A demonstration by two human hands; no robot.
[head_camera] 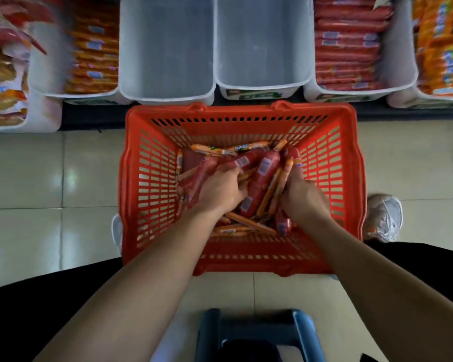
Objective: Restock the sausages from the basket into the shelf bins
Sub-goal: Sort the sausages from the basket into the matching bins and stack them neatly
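Red basket (345, 178) at frame centre, heaped with sausages (262, 178). Left hand (220, 190) curled around red ones at centre-left; right hand (302, 197) clamped on thin orange sticks at centre-right. Two empty bins (168, 95) directly above, top centre.

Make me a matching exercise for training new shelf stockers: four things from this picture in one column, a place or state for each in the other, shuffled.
Things:
1. red basket
2. two middle bins
3. bin of red packs
4. blue stool

Places or states:
A. right of the empty bins
B. on the floor, holding sausages
C. empty
D. nearest the person, bottom edge

Pairs: 1-B, 2-C, 3-A, 4-D
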